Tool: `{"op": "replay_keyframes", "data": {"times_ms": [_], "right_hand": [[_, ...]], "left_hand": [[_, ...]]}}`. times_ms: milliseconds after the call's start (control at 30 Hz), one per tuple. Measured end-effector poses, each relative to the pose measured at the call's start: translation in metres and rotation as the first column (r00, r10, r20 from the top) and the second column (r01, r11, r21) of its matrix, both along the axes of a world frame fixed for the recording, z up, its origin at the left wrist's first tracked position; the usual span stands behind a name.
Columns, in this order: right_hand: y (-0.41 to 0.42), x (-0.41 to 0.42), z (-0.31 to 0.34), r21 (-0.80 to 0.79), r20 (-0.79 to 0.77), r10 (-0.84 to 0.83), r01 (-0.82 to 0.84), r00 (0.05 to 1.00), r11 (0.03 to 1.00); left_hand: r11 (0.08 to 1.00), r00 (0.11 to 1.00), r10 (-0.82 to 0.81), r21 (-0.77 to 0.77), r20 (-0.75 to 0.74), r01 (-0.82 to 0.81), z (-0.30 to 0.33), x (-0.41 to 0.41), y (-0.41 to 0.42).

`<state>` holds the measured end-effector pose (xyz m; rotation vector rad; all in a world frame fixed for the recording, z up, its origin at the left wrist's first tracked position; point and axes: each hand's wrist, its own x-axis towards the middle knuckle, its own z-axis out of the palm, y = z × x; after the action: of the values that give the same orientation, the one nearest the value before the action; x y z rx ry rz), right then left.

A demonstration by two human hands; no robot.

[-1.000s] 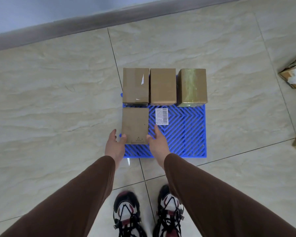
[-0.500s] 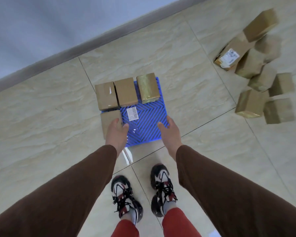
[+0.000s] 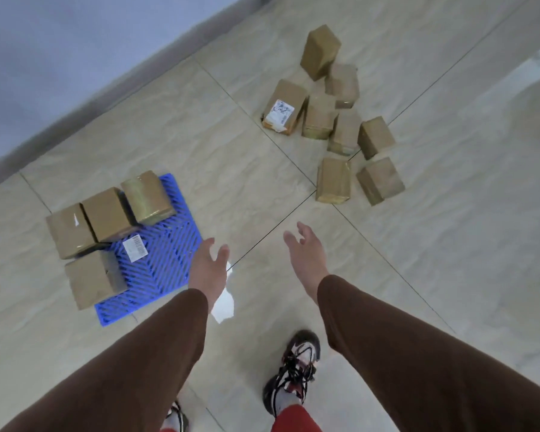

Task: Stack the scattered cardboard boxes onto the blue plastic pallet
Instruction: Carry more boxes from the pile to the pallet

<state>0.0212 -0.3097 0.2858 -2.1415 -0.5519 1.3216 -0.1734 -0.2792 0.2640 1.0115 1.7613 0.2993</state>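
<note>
Only unreadable barcode labels — pallet, one box.

Bare floor tile ahead of both hands, nothing between right hand and the scattered boxes beyond its fingertips. Left of left hand: pallet, 4 boxes along its far and left sides.

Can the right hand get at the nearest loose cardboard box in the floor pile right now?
Probably yes after a step closer: the right hand is open and empty, and only bare tiled floor lies between it and the nearest loose cardboard box.
</note>
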Motion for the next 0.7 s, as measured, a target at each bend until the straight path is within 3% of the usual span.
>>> {"op": "replay_keyframes", "data": {"times_ms": [267, 700], "right_hand": [[0.026, 0.103, -0.002, -0.017, 0.013, -0.089, 0.089, 0.996, 0.996], [0.11, 0.211, -0.071, -0.046, -0.024, -0.119, 0.118, 0.993, 0.992]], "left_hand": [[0.996, 0.996, -0.091, -0.017, 0.024, 0.091, -0.006, 0.118, 0.029], [0.976, 0.975, -0.21, -0.066, -0.072, 0.205, -0.051, 0.2, 0.118]]}}
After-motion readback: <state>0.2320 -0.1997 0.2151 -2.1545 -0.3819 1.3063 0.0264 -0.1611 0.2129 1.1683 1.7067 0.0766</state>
